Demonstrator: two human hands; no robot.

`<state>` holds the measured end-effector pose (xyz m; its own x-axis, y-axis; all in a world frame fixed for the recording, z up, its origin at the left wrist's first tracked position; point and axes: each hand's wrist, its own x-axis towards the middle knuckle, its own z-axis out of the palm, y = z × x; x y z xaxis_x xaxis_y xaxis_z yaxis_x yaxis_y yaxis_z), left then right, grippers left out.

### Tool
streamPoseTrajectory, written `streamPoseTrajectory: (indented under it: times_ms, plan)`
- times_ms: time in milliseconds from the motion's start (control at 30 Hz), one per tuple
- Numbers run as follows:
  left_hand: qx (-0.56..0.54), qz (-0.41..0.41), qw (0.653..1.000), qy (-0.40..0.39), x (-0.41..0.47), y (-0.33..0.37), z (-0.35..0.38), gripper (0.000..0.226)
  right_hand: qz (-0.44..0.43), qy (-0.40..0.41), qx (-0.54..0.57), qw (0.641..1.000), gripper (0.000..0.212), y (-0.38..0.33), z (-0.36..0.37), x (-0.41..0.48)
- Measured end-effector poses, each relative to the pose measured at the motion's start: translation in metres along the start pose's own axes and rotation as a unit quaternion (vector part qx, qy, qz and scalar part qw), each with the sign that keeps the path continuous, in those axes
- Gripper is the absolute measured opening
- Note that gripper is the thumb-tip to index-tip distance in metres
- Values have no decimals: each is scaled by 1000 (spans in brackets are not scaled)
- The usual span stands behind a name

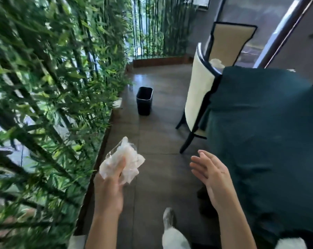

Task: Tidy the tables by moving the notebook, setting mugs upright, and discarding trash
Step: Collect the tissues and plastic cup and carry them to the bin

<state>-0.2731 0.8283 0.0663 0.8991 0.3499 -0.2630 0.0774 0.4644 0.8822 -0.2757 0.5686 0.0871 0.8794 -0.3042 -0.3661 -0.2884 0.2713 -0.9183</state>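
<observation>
- far left: wall of green bamboo-leaf foliage [44, 87] runs along the walkway, planter edge beside my left arm
- my left hand [110, 190] is clamped on a crumpled wad of white tissue and clear plastic wrap [122, 163]; thumb lies across the front, wad sticks up and out past the fingers
- small black rectangular plastic waste bin [144, 101] stands upright on the brown tiled floor [161, 141], open top up, just beside the foliage
- key relation: bin lies straight ahead of the wad and a touch to the right, well apart from it; left hand is the nearer one and already carries the trash, so the drop is its job; need to walk closer first
- my shoe [168, 217] is low centre, pointed toward the bin
- my right hand [210, 174] is empty, fingers spread apart, palm turned inward, beside the table
- right: dark green tablecloth-covered table [269, 132], cream-backed dark-framed chair [199, 97] tucked against its far-left corner; white crumpled scrap [217, 62] near that corner, probably more trash, too blurred to be sure
</observation>
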Motion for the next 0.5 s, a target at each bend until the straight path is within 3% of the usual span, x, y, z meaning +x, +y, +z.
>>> streamPoseTrajectory:
  times_ms: [167, 333, 500]
  plan:
    - [28, 24, 999, -3, 80, -1, 35, 61, -2, 4, 33, 999, 15, -25, 6, 93]
    - [43, 15, 999, 17, 149, 6, 79, 44, 3, 19, 51, 998, 14, -69, 13, 188]
    - [88, 33, 995, 30, 212, 21, 115, 51, 10, 22, 58, 998, 16, -97, 42, 266]
